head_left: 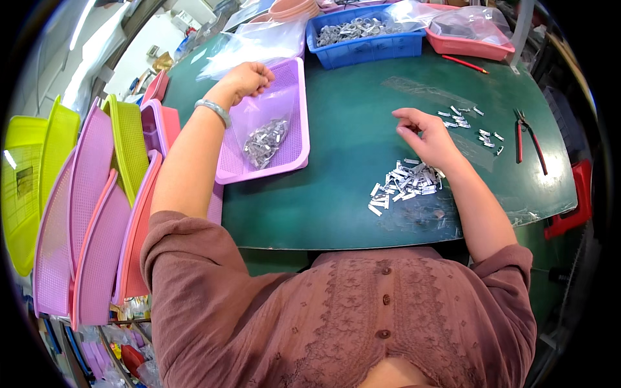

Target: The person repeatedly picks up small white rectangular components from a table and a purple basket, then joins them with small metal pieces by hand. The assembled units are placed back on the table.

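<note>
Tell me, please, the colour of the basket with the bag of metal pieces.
The basket is light purple, seen in the head view.

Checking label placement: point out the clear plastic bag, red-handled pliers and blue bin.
Clear plastic bag [260, 116]: head view, on its see-through wall above the metal parts inside.
Red-handled pliers [519, 143]: head view, on the left-hand handle.
Blue bin [371, 53]: head view, on its near wall.

Bright, even indoor light; a long white tube lamp [81, 24] glows far left. Small silver metal pieces [414, 181] glint on the smooth dark-green desk [343, 139]. Shadows are soft. Fisheye distortion curves the desk's edges, and the corners fall black.
</note>
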### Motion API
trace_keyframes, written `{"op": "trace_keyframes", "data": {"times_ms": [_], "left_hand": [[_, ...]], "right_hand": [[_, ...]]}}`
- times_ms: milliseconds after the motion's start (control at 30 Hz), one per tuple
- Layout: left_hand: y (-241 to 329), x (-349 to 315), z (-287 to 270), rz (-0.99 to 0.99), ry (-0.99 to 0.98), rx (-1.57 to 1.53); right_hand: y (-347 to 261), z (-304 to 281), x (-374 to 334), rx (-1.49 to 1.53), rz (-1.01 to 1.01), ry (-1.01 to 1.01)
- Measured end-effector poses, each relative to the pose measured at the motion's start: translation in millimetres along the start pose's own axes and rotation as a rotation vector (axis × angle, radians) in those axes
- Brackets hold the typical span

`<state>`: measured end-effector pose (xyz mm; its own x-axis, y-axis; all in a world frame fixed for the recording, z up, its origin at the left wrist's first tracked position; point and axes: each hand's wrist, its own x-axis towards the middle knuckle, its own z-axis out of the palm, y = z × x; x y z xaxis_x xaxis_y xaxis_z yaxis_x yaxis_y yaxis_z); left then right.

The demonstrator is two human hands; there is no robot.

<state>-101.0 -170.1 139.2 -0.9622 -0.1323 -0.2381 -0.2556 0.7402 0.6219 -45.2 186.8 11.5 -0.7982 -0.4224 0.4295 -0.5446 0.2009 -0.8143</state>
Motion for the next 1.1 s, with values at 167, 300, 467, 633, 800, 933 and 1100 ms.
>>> {"op": "trace_keyframes", "data": {"times_ms": [167, 300, 467, 633, 800, 933, 1100], "left_hand": [[-1, 1, -2, -0.002, -0.144, 0.414], [-3, 1, -12, -0.07, -0.222, 0.631], [12, -4, -2, -0.048, -0.379, 0.836], [30, -10, 18, 0.016, -0.515, 0.869], [6, 23, 15, 0.016, -0.364, 0.638], [-9, 31, 18, -0.062, -0.467, 0.71], [-4, 18, 19, -0.006, -0.378, 0.689]], "right_hand": [[1, -5, 0, -0.016, 0.074, -0.021], [6, -4, 1, -0.017, 0.079, -0.032], [12, -8, 0, -0.049, 0.083, -0.028], [18, -8, 3, -0.075, 0.086, -0.056], [20, -12, 2, -0.112, 0.089, -0.121], [13, -18, 4, -0.173, 0.09, -0.299], [7, -23, 1, -0.154, 0.061, -0.498]]}}
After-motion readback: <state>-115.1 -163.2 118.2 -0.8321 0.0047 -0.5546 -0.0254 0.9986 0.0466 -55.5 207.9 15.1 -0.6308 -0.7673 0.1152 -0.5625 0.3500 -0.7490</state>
